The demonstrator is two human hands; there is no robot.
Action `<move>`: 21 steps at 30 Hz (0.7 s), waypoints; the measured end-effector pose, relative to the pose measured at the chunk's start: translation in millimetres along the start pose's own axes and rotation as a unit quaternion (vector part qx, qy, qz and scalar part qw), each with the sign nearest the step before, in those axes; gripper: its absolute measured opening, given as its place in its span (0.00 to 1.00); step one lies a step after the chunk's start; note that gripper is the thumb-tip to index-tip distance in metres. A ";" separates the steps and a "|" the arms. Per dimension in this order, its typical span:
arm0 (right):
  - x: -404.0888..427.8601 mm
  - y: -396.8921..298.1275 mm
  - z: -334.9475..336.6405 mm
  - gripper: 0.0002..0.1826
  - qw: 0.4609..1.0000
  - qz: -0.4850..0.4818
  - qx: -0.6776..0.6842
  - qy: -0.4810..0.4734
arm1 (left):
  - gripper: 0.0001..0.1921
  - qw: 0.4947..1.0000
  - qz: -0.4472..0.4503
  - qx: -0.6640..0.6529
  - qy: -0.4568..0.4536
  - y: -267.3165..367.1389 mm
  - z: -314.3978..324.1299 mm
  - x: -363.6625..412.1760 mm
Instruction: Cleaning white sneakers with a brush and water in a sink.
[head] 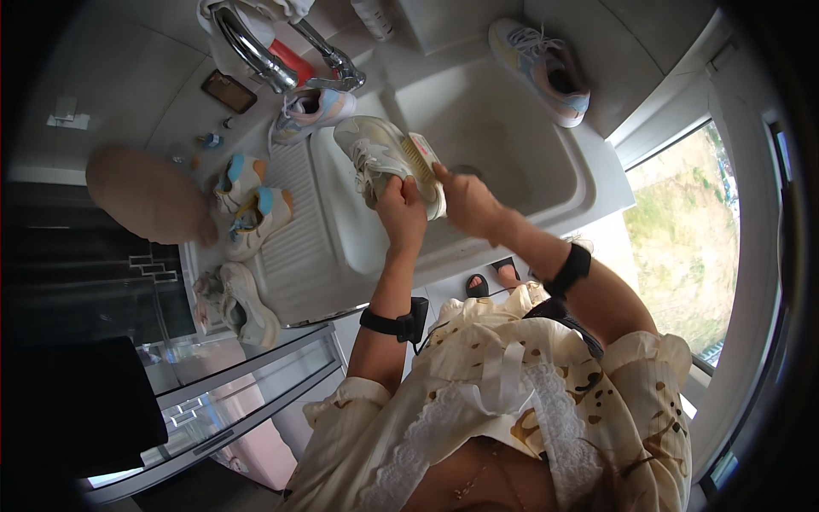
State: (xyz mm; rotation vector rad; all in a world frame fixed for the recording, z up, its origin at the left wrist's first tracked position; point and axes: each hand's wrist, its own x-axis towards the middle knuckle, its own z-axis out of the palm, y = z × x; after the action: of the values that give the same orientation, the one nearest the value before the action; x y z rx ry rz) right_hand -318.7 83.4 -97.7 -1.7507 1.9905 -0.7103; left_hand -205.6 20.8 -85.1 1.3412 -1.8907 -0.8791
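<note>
My left hand grips a pale grey-and-cream lace-up sneaker by its opening and heel, above the white sink basin. My right hand is closed on a scrubbing brush with a pale back; its bristles lie against the sneaker's sole side. The ends of my left fingers are hidden by the shoe. A pastel sneaker rests near the faucet, and a similar one lies on the basin's far right corner.
A chrome faucet overhangs the far left edge. Small shoes with blue linings and white sneakers stand left of the ribbed drainboard. A phone and a white bottle lie behind. A window is at right.
</note>
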 end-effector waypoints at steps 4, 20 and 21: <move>8.2 -21.1 -51.9 0.24 0.975 0.141 0.173 -0.003 | 0.08 1.000 -0.005 -0.007 -0.008 -3.8 -11.0 0.4; -2.9 -27.7 -40.7 0.32 0.987 0.115 0.097 -0.048 | 0.05 0.993 0.025 -0.110 -0.028 -2.4 11.9 -8.6; 0.1 -30.0 -45.0 0.32 0.979 0.140 0.117 -0.086 | 0.05 0.993 0.031 -0.110 -0.012 -0.8 10.0 -6.5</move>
State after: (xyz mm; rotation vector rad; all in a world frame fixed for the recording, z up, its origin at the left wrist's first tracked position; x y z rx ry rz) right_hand -322.0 85.8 -43.8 -1.3169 1.8980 -0.6446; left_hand -211.5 28.3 -92.2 1.1400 -1.7850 -1.0420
